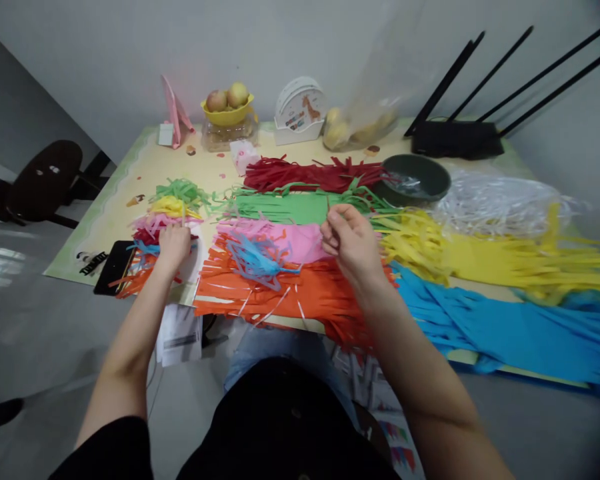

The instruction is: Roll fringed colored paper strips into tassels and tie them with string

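Our left hand [175, 243] is down on the small tufts [173, 205] at the left of the table [115, 200], near the phone [113, 268]; its fingers are curled, and we cannot tell whether they grip any strips. Our right hand [350, 243] is over the pink sheet [300, 241], fingers drawn narrow, with a thin sliver [329, 203] at their tips; it is blurred, so we can't be sure it is held. The blue tuft [260, 260] lies across the pink sheet and the orange sheet [290, 287], touched by neither hand. We judge the step in hand to be handling the small tufts; the next move calls for a light pinch, since the strips look easily tangled.
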Available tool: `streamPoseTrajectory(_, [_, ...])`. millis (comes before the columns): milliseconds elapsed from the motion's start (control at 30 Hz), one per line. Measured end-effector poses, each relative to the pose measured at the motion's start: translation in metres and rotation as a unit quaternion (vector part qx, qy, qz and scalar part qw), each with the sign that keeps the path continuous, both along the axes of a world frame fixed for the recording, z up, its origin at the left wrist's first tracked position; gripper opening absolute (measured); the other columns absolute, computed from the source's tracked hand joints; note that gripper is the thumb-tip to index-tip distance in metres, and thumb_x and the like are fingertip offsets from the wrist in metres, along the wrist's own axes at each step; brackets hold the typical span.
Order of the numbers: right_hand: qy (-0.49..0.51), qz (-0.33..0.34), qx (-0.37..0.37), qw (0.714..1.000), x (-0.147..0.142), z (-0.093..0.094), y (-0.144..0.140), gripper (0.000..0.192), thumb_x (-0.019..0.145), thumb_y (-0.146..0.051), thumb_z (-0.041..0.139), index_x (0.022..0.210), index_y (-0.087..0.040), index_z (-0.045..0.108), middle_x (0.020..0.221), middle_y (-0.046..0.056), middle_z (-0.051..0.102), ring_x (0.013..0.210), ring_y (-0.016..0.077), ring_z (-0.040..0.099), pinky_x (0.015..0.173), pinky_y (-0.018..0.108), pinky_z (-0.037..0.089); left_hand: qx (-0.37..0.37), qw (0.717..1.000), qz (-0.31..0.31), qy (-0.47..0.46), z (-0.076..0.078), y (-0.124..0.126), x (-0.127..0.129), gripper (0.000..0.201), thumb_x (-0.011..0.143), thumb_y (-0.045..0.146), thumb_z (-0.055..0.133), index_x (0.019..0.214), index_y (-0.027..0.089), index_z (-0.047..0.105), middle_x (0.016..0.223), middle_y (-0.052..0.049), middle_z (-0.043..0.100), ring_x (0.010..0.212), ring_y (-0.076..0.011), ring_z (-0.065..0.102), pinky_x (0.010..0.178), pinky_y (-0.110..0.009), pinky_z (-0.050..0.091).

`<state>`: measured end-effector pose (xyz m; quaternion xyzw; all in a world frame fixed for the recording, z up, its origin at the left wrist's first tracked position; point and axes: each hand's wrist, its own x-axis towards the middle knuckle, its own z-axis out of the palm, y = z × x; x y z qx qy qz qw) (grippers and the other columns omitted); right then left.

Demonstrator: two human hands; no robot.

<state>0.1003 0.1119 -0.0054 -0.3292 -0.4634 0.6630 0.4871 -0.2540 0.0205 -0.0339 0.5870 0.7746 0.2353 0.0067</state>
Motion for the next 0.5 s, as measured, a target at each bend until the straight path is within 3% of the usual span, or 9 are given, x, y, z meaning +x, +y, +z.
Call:
streamPoseTrajectory(100, [-0.008,0.018,-0.002,1.0,-0.004,-0.002,-0.002,0.05,0.068,-0.056,0.081,0.085,-0.023,0.047,0.051,-0.011,0.045,0.04,0.0033,0.026,0.037,0.014,0.018,-0.013,0.999,0.042,-0.006,-0.005,-0.005,-0.016,0.02,0.088,0.034,0.065,0.077,0.017,0.066,0.082,-0.01,0.069,0.103,-0.0295,0.064,0.098,-0.052,0.046])
streamPoseTrajectory(200, [-0.028,0.034,0.015,0.999,-0.005,-0.004,-0.001,0.049,0.072,-0.058,0.078,0.088,-0.024,0.047,0.053,-0.011,0.045,0.04,0.0033,0.026,0.038,0.015,0.018,-0.004,0.997,0.068,-0.03,0.01,-0.007,-0.028,0.016,0.079,0.034,0.07,0.074,0.018,0.07,0.078,-0.012,0.07,0.1,-0.0358,0.066,0.095,-0.056,0.047])
streamPoseTrajectory(300, [-0.056,0.026,0.039,0.997,-0.003,-0.008,0.002,0.047,0.076,-0.06,0.075,0.089,-0.024,0.047,0.053,-0.011,0.042,0.041,0.0042,0.028,0.039,0.016,0.016,0.069,0.987,0.121,-0.078,0.043,-0.009,-0.056,0.031,0.078,0.044,0.07,0.087,0.015,0.074,0.083,-0.01,0.072,0.09,-0.0305,0.068,0.08,-0.049,0.052])
streamPoseTrajectory(367, [-0.076,0.017,0.06,0.995,-0.002,-0.011,0.005,0.047,0.077,-0.061,0.074,0.089,-0.023,0.048,0.053,-0.011,0.041,0.042,0.0051,0.03,0.039,0.017,0.018,0.161,0.963,0.19,-0.107,0.07,-0.013,-0.078,0.041,0.079,0.05,0.069,0.093,0.011,0.071,0.085,-0.009,0.072,0.084,-0.0251,0.068,0.071,-0.044,0.05])
streamPoseTrajectory(433, [-0.096,0.012,0.088,0.991,-0.003,-0.015,0.009,0.047,0.078,-0.063,0.072,0.087,-0.023,0.049,0.054,-0.01,0.043,0.044,0.0061,0.033,0.041,0.019,0.022,0.257,0.924,0.265,-0.104,0.094,-0.018,-0.09,0.038,0.082,0.043,0.065,0.097,0.007,0.066,0.094,-0.01,0.071,0.085,-0.021,0.067,0.073,-0.044,0.052])
streamPoseTrajectory(500, [-0.114,-0.004,0.12,0.986,-0.006,-0.017,0.014,0.047,0.079,-0.064,0.07,0.086,-0.022,0.05,0.054,-0.008,0.046,0.045,0.0071,0.035,0.044,0.021,0.026,0.352,0.892,0.278,-0.051,0.111,-0.021,-0.081,0.026,0.082,0.027,0.061,0.097,0.006,0.063,0.107,-0.013,0.068,0.099,-0.0198,0.064,0.089,-0.046,0.053])
